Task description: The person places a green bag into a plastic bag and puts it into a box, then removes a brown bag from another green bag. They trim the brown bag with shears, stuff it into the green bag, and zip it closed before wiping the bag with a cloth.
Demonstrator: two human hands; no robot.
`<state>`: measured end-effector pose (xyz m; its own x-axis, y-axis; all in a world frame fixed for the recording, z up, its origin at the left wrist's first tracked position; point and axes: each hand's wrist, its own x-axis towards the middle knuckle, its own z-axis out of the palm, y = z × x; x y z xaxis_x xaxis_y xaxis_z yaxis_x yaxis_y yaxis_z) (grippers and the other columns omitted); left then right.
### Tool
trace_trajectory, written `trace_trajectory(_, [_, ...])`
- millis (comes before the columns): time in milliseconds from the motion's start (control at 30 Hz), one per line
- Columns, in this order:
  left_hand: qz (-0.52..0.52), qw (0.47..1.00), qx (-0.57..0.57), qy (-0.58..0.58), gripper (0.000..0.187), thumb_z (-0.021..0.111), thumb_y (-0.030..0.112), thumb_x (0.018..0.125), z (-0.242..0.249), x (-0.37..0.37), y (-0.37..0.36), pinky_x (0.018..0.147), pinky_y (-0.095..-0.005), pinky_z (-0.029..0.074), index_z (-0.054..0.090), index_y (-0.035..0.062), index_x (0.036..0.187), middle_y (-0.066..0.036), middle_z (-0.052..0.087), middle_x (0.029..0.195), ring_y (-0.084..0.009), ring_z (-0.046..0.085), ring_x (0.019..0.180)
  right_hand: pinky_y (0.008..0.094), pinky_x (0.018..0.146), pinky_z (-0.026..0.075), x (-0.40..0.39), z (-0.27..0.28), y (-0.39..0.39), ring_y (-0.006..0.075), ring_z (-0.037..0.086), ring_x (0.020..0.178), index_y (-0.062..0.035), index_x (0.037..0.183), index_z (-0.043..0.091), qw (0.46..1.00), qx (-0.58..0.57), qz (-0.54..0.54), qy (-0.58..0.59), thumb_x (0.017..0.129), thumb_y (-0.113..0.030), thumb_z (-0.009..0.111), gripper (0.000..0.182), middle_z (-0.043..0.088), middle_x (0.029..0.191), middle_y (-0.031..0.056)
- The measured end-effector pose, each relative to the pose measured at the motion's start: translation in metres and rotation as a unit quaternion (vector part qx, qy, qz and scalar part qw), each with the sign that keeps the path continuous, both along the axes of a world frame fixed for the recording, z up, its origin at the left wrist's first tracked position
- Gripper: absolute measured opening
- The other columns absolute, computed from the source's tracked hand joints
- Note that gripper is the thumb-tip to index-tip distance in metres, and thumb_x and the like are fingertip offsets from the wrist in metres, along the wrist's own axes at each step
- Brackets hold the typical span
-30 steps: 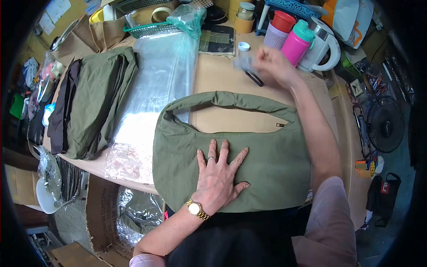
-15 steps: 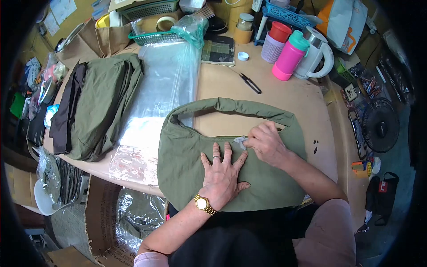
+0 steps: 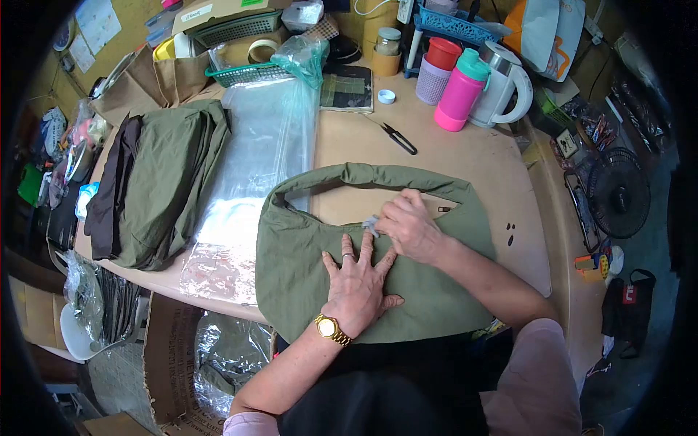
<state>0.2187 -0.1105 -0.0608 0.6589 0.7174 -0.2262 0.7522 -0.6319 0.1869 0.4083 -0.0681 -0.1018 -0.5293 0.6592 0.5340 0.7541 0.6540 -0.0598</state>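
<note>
An olive-green shoulder bag [image 3: 298, 280] lies flat at the table's front edge, its curved strap towards the back. Spread over the bag's front panel, my left hand [image 3: 358, 285] presses down with its fingers apart, just below the zipped top edge. My right hand [image 3: 411, 229] is closed in a pinch on a small pale grey cloth [image 3: 370, 225], which touches the bag's top edge beside my left fingertips. Most of the cloth is hidden by the fingers. A small dark tab [image 3: 443, 209] shows at the right end of the opening.
Folded olive bags [image 3: 171, 182] lie at the left, next to clear plastic sleeves [image 3: 265, 145]. Behind the bag are black thread snips [image 3: 398, 138], a white cap [image 3: 387, 97], a pink bottle [image 3: 459, 98] and a kettle [image 3: 502, 91]. An open carton [image 3: 169, 356] stands below the table's front edge.
My right hand has moved left and slightly up along the bag's top edge with the cloth. The left hand stays spread on the bag. The view has shifted slightly.
</note>
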Motion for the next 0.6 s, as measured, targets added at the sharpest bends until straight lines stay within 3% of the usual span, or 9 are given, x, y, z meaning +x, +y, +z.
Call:
trace_trajectory(267, [-0.004,1.0,0.001,-0.009,0.089,0.071,0.061,0.077,0.0,-0.001,0.001,0.105,-0.0716,0.032,0.036,0.0273,0.152,-0.017,0.023,0.159,-0.0468,0.028,0.142,0.0441,0.092,0.04,0.022,0.008,-0.008,0.0241,0.057,0.091,-0.0087,0.082,0.066,0.999,-0.042,-0.016,-0.006,0.074,-0.006,0.063,0.008,0.054,0.082,0.0052])
trace_trajectory(467, [-0.006,1.0,0.016,-0.021,0.089,0.071,0.062,0.076,-0.005,-0.002,-0.001,0.103,-0.0727,0.033,0.038,0.0275,0.151,-0.021,0.024,0.158,-0.0513,0.029,0.14,0.0431,0.093,0.038,0.0,-0.002,0.004,0.024,0.056,0.089,-0.0085,0.077,0.067,1.0,-0.009,-0.007,0.024,0.073,-0.004,0.065,0.006,0.055,0.08,0.0051])
trace_trajectory(600, [-0.007,0.999,0.019,-0.035,0.088,0.071,0.062,0.076,-0.007,-0.004,-0.001,0.103,-0.0727,0.033,0.039,0.0274,0.15,-0.022,0.022,0.158,-0.0515,0.029,0.14,0.0471,0.097,0.037,0.036,0.018,-0.012,0.0236,0.056,0.09,-0.0086,0.079,0.067,0.998,-0.038,-0.04,-0.032,0.072,-0.002,0.063,0.01,0.055,0.082,0.0054])
